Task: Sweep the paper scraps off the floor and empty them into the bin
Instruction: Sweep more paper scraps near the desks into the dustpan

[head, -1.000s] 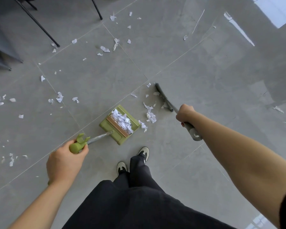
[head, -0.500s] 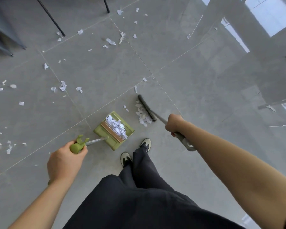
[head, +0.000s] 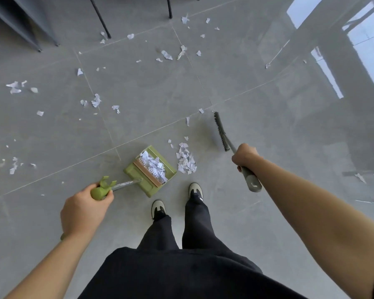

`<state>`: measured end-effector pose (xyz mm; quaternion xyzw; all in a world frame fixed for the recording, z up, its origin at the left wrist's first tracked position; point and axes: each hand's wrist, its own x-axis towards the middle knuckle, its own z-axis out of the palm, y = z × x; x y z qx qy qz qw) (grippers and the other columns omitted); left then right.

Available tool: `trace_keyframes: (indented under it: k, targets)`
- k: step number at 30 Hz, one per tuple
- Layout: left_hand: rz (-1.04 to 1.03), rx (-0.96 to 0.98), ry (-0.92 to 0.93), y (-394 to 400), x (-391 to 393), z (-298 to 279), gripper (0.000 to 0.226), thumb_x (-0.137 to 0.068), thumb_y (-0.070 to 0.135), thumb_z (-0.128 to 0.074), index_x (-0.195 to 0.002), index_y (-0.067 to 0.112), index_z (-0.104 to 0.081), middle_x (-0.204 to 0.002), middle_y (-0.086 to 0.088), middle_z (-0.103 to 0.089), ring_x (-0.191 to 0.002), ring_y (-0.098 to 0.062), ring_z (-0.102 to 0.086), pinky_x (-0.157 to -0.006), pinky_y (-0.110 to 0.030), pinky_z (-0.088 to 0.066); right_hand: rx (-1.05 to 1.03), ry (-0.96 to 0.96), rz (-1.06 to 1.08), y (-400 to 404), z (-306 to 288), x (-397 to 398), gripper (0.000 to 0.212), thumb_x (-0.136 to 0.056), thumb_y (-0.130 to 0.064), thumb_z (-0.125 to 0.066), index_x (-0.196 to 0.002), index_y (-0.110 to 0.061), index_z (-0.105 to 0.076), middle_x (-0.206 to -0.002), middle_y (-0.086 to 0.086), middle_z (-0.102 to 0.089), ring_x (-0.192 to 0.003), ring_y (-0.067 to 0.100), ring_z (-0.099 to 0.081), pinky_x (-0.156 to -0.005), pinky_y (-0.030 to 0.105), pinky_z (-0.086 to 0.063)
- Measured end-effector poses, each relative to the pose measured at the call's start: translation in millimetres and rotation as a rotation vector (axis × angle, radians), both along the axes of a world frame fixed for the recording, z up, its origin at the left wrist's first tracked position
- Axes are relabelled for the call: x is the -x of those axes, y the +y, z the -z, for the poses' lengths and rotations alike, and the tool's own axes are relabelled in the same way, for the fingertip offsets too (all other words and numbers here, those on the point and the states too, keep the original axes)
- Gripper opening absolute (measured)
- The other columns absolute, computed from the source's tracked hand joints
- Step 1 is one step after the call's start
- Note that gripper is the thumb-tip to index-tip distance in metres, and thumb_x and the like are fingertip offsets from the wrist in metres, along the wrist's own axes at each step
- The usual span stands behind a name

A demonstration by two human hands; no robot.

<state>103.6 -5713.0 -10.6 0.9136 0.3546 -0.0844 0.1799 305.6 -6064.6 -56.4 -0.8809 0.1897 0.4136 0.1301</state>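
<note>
A green dustpan (head: 148,180) stands on the grey tiled floor just ahead of my feet, with white paper scraps heaped inside. My left hand (head: 84,210) grips its green handle end. A small pile of scraps (head: 186,160) lies right of the pan's mouth. My right hand (head: 245,155) grips the grey broom handle; the broom head (head: 220,130) sits right of the pile, apart from it. Several loose scraps (head: 95,100) are scattered over the tiles to the left and far ahead.
Dark furniture legs (head: 99,18) and a grey cabinet base (head: 20,22) stand at the far left. My shoes (head: 158,209) are just behind the dustpan. Window glare reflects on the tiles at right. No bin is in view.
The broom swept scraps in toward the dustpan, leaving a pile beside it, then swung back out to the right. The dustpan stayed in place in my left hand.
</note>
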Motion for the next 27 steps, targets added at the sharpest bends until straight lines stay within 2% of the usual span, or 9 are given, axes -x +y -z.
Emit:
trace_keyframes:
  k: [6, 9, 13, 18, 21, 24, 27]
  targets:
    - [-0.078, -0.019, 0.006, -34, -29, -2, 0.017, -0.077, 0.029, -0.078, -0.089, 0.017, -0.075, -0.066, -0.015, -0.065, -0.066, -0.038, -0.054, -0.062, -0.039, -0.048, 0.014, -0.001, -0.015, -21, 8, -62, 0.011, -0.086, -0.002, -0.039, -0.079, -0.003, -0.047, -0.067, 0.013, -0.060, -0.052, 0.026, -0.058, -0.055, 0.030, -0.052]
    - [-0.138, -0.026, -0.003, -49, -31, -1, 0.016, -0.076, 0.030, -0.078, -0.088, 0.019, -0.075, -0.063, -0.012, -0.063, -0.062, -0.033, -0.048, -0.059, -0.036, -0.046, 0.024, -0.002, -0.079, -23, 17, -89, 0.013, -0.087, -0.002, -0.039, -0.076, -0.003, -0.046, -0.064, 0.013, -0.060, -0.051, 0.026, -0.058, -0.055, 0.032, -0.053]
    - [-0.239, -0.036, -0.021, -60, -24, -1, 0.015, -0.077, 0.031, -0.078, -0.084, 0.020, -0.074, -0.059, -0.010, -0.060, -0.060, -0.032, -0.047, -0.058, -0.035, -0.044, 0.060, -0.001, -0.199, -17, 30, -108, 0.017, -0.088, -0.002, -0.042, -0.071, -0.003, -0.046, -0.060, 0.011, -0.059, -0.060, 0.029, -0.060, -0.068, 0.036, -0.057]
    - [-0.289, -0.016, -0.045, -67, -19, 0, 0.014, -0.077, 0.029, -0.078, -0.084, 0.018, -0.074, -0.058, -0.010, -0.060, -0.061, -0.037, -0.052, -0.058, -0.036, -0.047, 0.064, -0.020, -0.326, -4, 39, -120, 0.015, -0.088, -0.004, -0.043, -0.073, -0.004, -0.044, -0.067, 0.013, -0.062, -0.070, 0.033, -0.064, -0.074, 0.040, -0.060]
    - [-0.289, -0.003, -0.051, -69, -12, 2, 0.015, -0.078, 0.030, -0.078, -0.086, 0.018, -0.075, -0.057, -0.007, -0.057, -0.060, -0.036, -0.052, -0.058, -0.035, -0.046, 0.075, -0.002, -0.385, 4, 38, -119, 0.011, -0.088, -0.005, -0.044, -0.078, -0.003, -0.047, -0.077, 0.016, -0.066, -0.068, 0.032, -0.066, -0.065, 0.038, -0.059]
    - [-0.278, 0.012, -0.055, -68, -2, 3, 0.014, -0.078, 0.030, -0.078, -0.085, 0.019, -0.074, -0.056, -0.005, -0.055, -0.059, -0.034, -0.051, -0.057, -0.033, -0.043, 0.088, 0.028, -0.446, 13, 32, -109, 0.008, -0.090, -0.002, -0.043, -0.084, 0.000, -0.048, -0.066, 0.013, -0.060, -0.047, 0.024, -0.058, -0.043, 0.028, -0.047]
    - [-0.264, 0.017, -0.048, -65, 9, 3, 0.013, -0.078, 0.030, -0.078, -0.083, 0.019, -0.074, -0.054, -0.004, -0.054, -0.058, -0.033, -0.051, -0.055, -0.033, -0.043, 0.088, 0.043, -0.513, 21, 29, -93, 0.007, -0.091, 0.000, -0.043, -0.093, 0.001, -0.049, -0.068, 0.014, -0.057, -0.043, 0.021, -0.055, -0.037, 0.024, -0.042]
